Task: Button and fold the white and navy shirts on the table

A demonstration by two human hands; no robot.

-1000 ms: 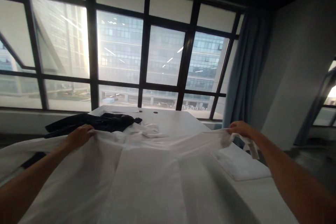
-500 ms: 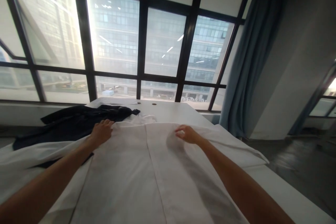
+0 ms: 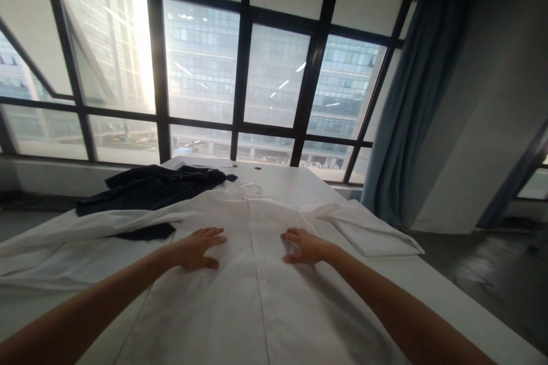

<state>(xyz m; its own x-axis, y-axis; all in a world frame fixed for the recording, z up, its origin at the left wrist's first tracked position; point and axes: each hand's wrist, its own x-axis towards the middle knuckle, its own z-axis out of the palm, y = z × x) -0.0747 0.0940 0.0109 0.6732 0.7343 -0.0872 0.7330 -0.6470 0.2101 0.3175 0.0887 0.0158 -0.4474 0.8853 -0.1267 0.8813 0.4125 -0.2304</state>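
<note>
A white shirt [image 3: 252,274] lies spread flat on a white table [image 3: 432,291], collar toward the window, a seam running down its middle. My left hand [image 3: 197,247] rests palm down on the shirt left of the seam, fingers stretched out. My right hand [image 3: 303,245] lies on the shirt right of the seam, fingers spread and slightly curled. Neither hand holds anything. One long sleeve [image 3: 64,239] trails off to the left.
A dark navy garment [image 3: 149,188] lies crumpled at the table's far left. A folded white cloth [image 3: 377,236] sits at the right edge. Behind the table are large black-framed windows [image 3: 240,68] and a blue-grey curtain [image 3: 411,108]. Dark floor lies to the right.
A second ago both hands held the shirt's shoulders up and apart. They laid it flat, then slid toward me down the shirt, and now rest open on it.
</note>
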